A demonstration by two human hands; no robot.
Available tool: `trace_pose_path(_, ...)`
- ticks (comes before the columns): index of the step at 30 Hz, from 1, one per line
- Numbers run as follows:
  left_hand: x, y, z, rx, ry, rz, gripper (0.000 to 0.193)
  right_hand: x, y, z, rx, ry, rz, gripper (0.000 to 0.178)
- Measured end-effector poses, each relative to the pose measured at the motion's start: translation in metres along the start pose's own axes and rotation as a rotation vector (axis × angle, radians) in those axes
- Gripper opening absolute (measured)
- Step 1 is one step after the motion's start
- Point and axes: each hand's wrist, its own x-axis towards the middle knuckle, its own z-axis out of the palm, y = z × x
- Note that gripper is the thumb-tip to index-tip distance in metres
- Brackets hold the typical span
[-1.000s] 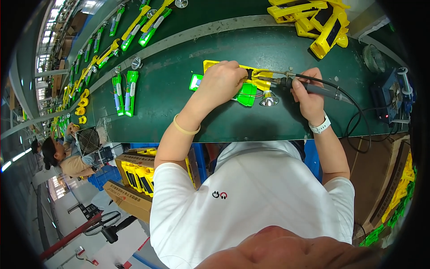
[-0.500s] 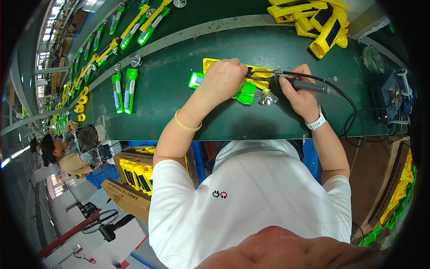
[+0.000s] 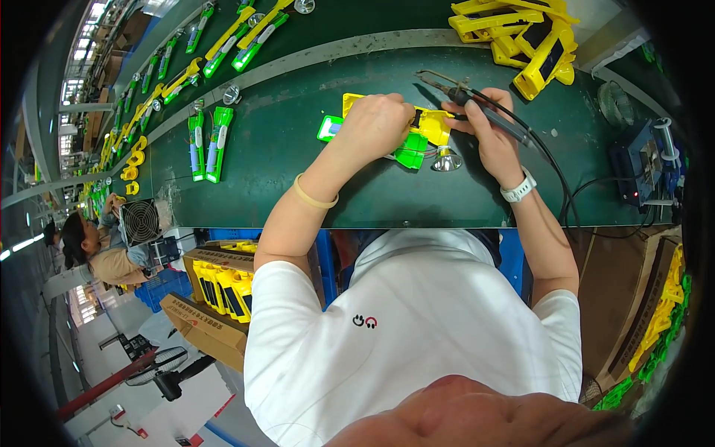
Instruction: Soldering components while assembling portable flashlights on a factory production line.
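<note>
The tabletop (image 3: 283, 123) spans the work area. The soldering iron (image 3: 461, 96) is grasped in the closed grip of the right hand (image 3: 496, 143), its tip raised. The yellow case (image 3: 434, 127) lies on the tabletop, partly under the left hand (image 3: 378, 123); that hand's fingers curl, their exact hold hidden. The green case (image 3: 410, 153) lies beside the lamp (image 3: 447, 161).

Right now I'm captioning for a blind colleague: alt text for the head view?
A person's left hand is on a yellow plastic casing while the right hand holds a dark-handled soldering iron, tip clear of it. A green plastic casing and a shiny round reflector lie close by on a dark green workbench; more yellow casings are piled at upper right.
</note>
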Motion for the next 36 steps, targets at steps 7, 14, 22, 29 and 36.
trace_pose_path(7, -0.002, 0.028, 0.011, -0.002, -0.059, 0.057, 0.009, -0.026, -0.009, -0.019, -0.036, 0.095, 0.011, 0.023)
trace_pose_path(14, -0.018, 0.025, -0.016, -0.564, 0.130, -0.232, 0.011, -0.030, -0.004, -0.023, -0.035, 0.171, -0.024, 0.024)
trace_pose_path(22, -0.045, 0.024, -0.017, -1.763, 0.248, -0.572, 0.018, -0.038, -0.012, -0.019, -0.079, 0.181, -0.086, 0.027)
trace_pose_path(29, -0.033, -0.009, -0.008, -0.412, 0.336, -0.138, 0.008, -0.034, -0.005, 0.020, -0.031, 0.176, -0.040, 0.026)
trace_pose_path(36, -0.018, -0.037, -0.012, -0.244, 0.020, -0.068, 0.010, -0.026, 0.002, 0.019, -0.125, 0.139, 0.005, 0.025)
